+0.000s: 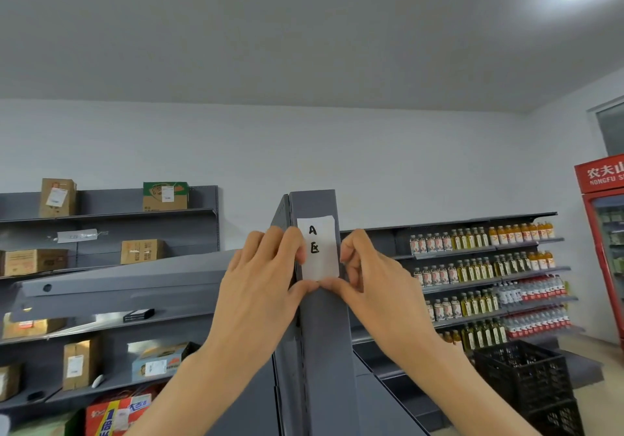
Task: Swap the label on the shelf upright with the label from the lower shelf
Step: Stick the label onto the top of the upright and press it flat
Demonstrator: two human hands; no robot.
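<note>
A white paper label (pixel 320 248) with handwritten black characters sits on the face of the grey shelf upright (pixel 320 334), near its top. My left hand (pixel 266 283) has its fingers over the label's left edge and its thumb at the bottom edge. My right hand (pixel 368 277) touches the label's right edge with curled fingers, its thumb meeting the left thumb under the bottom edge. The top right corner of the label looks slightly lifted. No second label shows in either hand.
Grey shelves with cardboard boxes (pixel 141 250) run along the left. Shelves of drink bottles (pixel 486 267) fill the right, with black plastic crates (pixel 526 378) in front and a red drinks fridge (pixel 604 233) at the far right.
</note>
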